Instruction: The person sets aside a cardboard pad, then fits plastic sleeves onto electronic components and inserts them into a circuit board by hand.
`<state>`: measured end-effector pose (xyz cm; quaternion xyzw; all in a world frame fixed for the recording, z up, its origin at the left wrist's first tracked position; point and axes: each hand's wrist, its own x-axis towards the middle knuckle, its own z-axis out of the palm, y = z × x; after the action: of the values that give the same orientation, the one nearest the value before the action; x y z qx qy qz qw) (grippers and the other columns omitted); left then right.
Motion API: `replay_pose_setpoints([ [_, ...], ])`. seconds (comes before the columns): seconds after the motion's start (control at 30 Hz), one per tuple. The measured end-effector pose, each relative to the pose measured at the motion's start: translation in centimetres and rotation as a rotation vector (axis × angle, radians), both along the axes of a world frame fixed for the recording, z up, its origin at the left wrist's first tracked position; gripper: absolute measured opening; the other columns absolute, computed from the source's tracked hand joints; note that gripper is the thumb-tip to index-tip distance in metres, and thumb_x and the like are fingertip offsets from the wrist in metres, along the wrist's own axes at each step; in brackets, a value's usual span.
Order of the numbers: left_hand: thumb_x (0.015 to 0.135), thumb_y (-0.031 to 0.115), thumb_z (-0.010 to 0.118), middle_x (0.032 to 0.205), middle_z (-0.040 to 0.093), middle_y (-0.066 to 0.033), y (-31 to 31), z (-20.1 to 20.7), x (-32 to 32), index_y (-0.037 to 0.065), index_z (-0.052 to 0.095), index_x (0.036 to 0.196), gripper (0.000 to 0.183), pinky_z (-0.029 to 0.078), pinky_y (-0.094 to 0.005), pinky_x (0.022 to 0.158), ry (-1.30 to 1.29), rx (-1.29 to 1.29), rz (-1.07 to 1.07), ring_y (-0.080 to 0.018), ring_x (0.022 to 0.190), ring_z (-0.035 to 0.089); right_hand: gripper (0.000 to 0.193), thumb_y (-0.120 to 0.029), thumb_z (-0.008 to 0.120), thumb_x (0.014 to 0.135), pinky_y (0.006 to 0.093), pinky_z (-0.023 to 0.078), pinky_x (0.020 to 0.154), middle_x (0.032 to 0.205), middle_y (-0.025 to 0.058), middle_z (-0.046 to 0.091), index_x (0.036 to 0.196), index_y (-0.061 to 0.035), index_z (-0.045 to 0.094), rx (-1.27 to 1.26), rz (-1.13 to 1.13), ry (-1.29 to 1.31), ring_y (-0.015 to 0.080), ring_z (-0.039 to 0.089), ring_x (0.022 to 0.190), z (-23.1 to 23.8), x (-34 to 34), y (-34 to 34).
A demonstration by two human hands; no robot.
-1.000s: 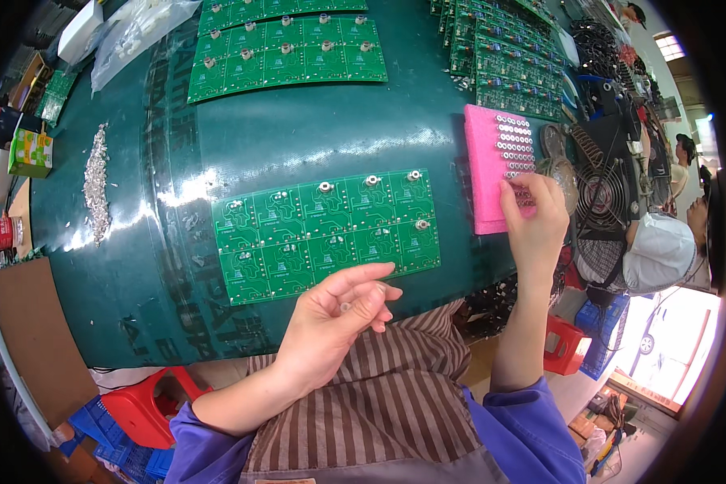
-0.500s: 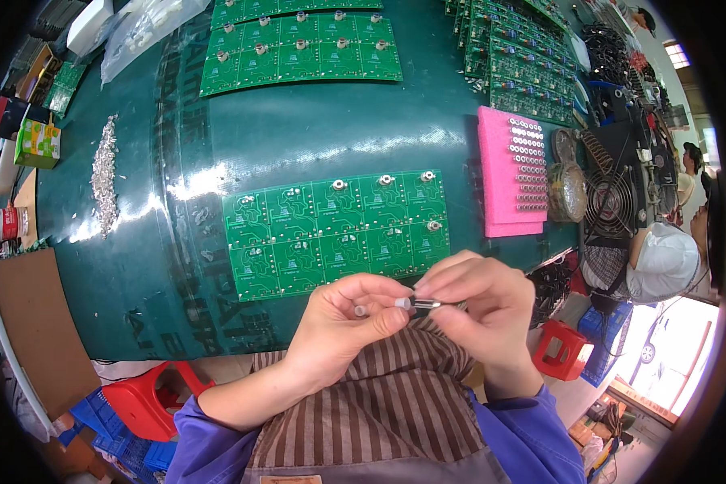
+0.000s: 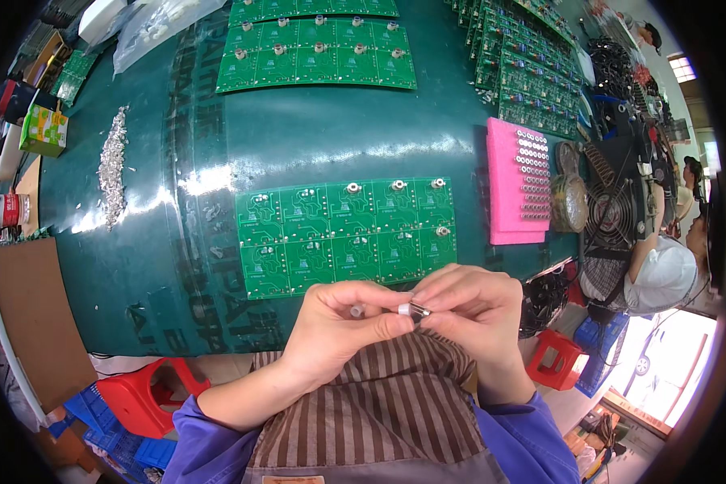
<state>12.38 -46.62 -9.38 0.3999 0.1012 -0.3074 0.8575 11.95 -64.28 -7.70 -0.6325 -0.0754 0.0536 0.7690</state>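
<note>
Glossy green mat (image 3: 298, 137), both hands (left (image 3: 343, 327), right (image 3: 476, 310)) pinching small metal cylinder (image 3: 412, 309)

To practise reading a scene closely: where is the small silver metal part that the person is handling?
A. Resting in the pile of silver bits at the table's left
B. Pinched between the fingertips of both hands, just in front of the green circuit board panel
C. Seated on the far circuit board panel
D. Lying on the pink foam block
B: the small silver part sits between the left hand and right hand, near the green circuit board panel.

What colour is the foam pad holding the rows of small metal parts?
Bright pink; the foam pad shows clearly in the head view, right of the green circuit board panel.
</note>
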Motion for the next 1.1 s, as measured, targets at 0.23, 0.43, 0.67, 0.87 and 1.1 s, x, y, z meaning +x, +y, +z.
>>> replay_pose_setpoints([
  [0.23,0.077,0.002,0.071,0.061,0.047,0.0088,-0.1,-0.4,-0.2,0.004,0.067,0.091,0.015,0.029,-0.0166,0.051,-0.029,0.052,-0.001,0.001,0.055,0.035,0.012,0.007,0.07,0.072,0.0315,0.054,0.071,0.086,0.0169,0.067,0.083,0.0044,0.065,-0.151,-0.035,-0.087,0.0249,0.065,0.084,0.0,-0.1,0.1],
  [0.43,0.077,0.002,0.07,0.087,0.065,-0.0066,0.3,-0.6,0.0,0.001,0.063,0.092,0.016,0.047,-0.0213,0.064,-0.038,0.093,-0.071,-0.0073,0.075,0.058,0.013,0.006,0.07,0.072,0.0313,0.054,0.072,0.086,0.0162,0.067,0.084,0.0037,0.065,-0.208,-0.029,-0.091,0.0244,0.065,0.084,-0.3,-0.3,-0.2],
  [0.67,0.078,0.004,0.07,0.088,0.065,-0.0067,0.3,-0.7,0.1,-0.001,0.058,0.109,0.033,0.047,-0.0213,0.07,0.017,-0.017,-0.11,-0.008,0.078,0.059,0.013,0.003,0.072,0.071,0.0309,0.051,0.072,0.083,0.0134,0.068,0.082,0.0017,0.067,-0.201,-0.035,-0.081,0.0225,0.065,0.082,-0.8,-0.1,0.0],
  [0.87,0.08,0.002,0.066,0.091,0.065,-0.0063,0.8,-0.7,0.1,-0.002,0.048,0.124,0.048,0.046,-0.0211,0.074,0.094,-0.098,-0.166,-0.0083,0.081,0.059,0.012,0.002,0.073,0.068,0.0327,0.049,0.073,0.078,0.0086,0.068,0.078,-0.0012,0.068,-0.223,0.045,-0.064,0.0214,0.064,0.079,-0.6,0.6,-0.2],
  [1.1,0.092,0.009,0.048,0.127,0.047,-0.0156,1.0,-0.4,-1.7,-0.002,0.04,0.128,0.039,0.041,-0.0295,0.095,0.186,-0.218,-0.125,-0.0179,0.111,0.052,0.014,0.001,0.07,0.07,0.0279,0.049,0.068,0.079,0.0072,0.066,0.082,-0.0041,0.069,-0.884,-0.208,-0.374,0.0199,0.063,0.076,-1.4,3.8,0.2],
])
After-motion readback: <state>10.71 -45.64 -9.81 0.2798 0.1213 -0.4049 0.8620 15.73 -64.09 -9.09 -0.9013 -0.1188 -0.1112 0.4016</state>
